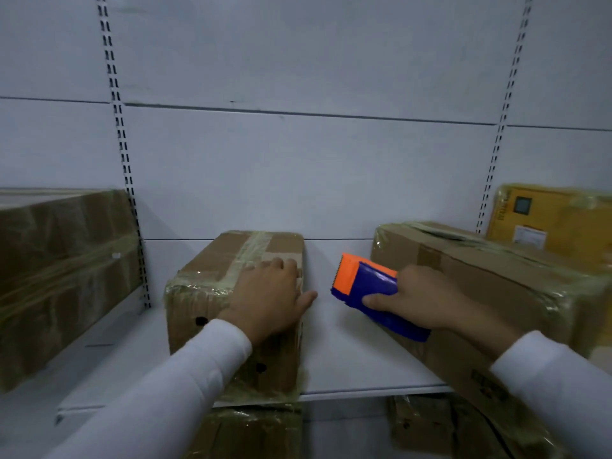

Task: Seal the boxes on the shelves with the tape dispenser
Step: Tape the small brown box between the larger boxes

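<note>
A small brown cardboard box (212, 286) stands in the middle of the white shelf (347, 352), with clear tape across its top. My left hand (271, 293) rests flat on the box's top right part, fingers spread. My right hand (427, 299) grips a blue tape dispenser with an orange front (364, 286). The dispenser hangs in the gap between the small box and a larger brown box (490, 293) to the right, its orange toothed end pointing left towards the small box.
A big taped box (63, 273) fills the shelf's left side. A yellow package (549, 220) stands behind the right box. More taped boxes (251, 432) sit on the shelf below. Slotted metal uprights (122, 154) run up the white back wall.
</note>
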`<state>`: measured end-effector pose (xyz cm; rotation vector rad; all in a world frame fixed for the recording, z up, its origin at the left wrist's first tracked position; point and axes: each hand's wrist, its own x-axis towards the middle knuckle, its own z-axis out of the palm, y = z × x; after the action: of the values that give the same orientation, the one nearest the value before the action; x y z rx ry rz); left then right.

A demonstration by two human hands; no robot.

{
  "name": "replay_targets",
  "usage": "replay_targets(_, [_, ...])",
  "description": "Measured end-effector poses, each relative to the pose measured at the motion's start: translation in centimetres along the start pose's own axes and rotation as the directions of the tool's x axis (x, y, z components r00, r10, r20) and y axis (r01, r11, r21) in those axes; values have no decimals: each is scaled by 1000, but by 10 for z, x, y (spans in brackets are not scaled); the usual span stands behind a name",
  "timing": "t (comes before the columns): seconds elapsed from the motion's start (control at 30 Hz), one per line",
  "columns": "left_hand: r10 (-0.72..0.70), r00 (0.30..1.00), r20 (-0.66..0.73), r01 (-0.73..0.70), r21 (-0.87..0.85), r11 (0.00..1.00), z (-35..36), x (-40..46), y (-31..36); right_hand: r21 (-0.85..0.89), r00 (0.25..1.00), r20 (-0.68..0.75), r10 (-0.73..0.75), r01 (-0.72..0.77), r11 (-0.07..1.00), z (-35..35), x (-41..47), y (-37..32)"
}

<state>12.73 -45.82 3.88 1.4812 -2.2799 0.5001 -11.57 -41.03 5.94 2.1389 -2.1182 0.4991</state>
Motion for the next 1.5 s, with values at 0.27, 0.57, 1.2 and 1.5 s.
replay_targets(0.27, [259,965,-49,-261,-33,965,-13,-21,-31,486,995,58,-80,42,873,-21,-20,30])
replay_targets(0.57, [250,966,66,-216,-324,921,-33,-56,-129,503,967,135,-214,120,856,-22,-16,43])
replay_targets(1.2, [-129,990,-63,129,3,992,16,2,26,459,998,51,-35,8,888,-3,-13,29])
replay_targets(1.5, [61,982,-178,-129,-399,908,0,-29,-17,618,968,155,-198,61,784,-21,-29,41])
